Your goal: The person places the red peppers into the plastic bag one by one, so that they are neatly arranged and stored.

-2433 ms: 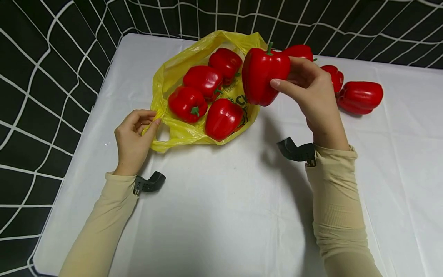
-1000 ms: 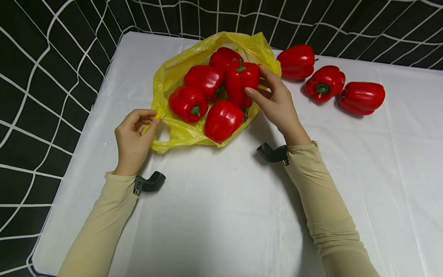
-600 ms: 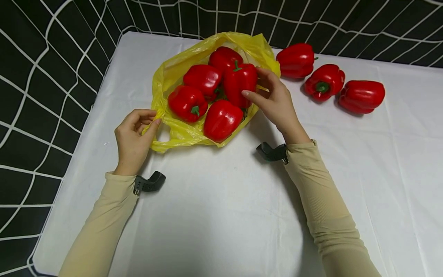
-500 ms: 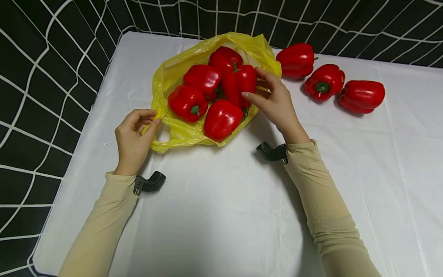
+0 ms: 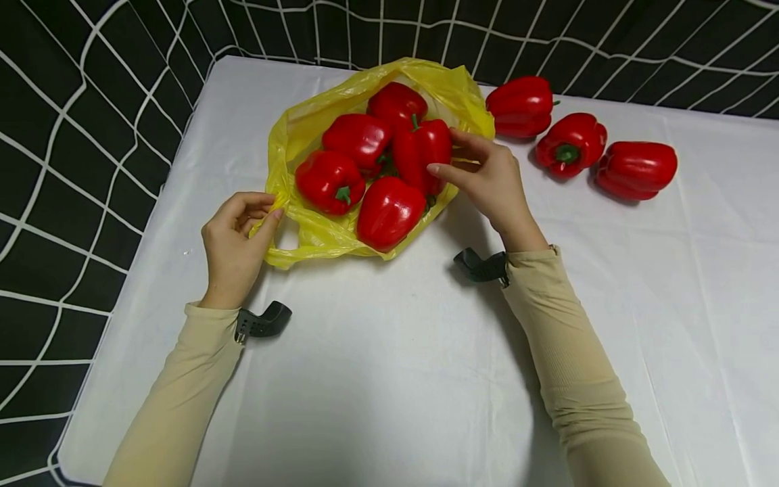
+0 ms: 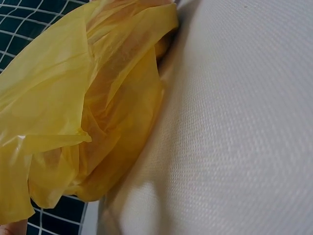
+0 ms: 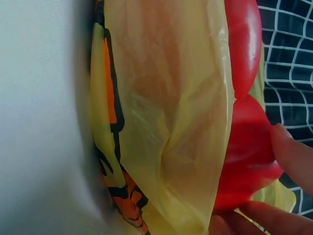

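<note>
A yellow plastic bag (image 5: 285, 145) lies with its mouth wide, several red bell peppers inside. My left hand (image 5: 234, 237) pinches the bag's left edge by a handle loop. At the bag's right side, my right hand (image 5: 496, 182) holds a red bell pepper (image 5: 420, 155) with its green stem up, thumb in front and fingers behind. This bell pepper (image 7: 247, 142) shows in the right wrist view between thumb and fingers, partly hidden by the bag wall (image 7: 171, 117). The left wrist view shows mostly crumpled bag (image 6: 117, 107), with a bit of fingertip at the lower left.
Three more red bell peppers (image 5: 571, 145) lie on the white-covered table (image 5: 389, 379), right of the bag by the far edge. Black walls with white netting (image 5: 55, 203) stand at the back and left. Each wrist wears a dark camera mount (image 5: 481, 266).
My right hand has carried the bell pepper left and down into the bag, among the others. In the last half second, it has lowered slightly. The left hand has stayed in place.
</note>
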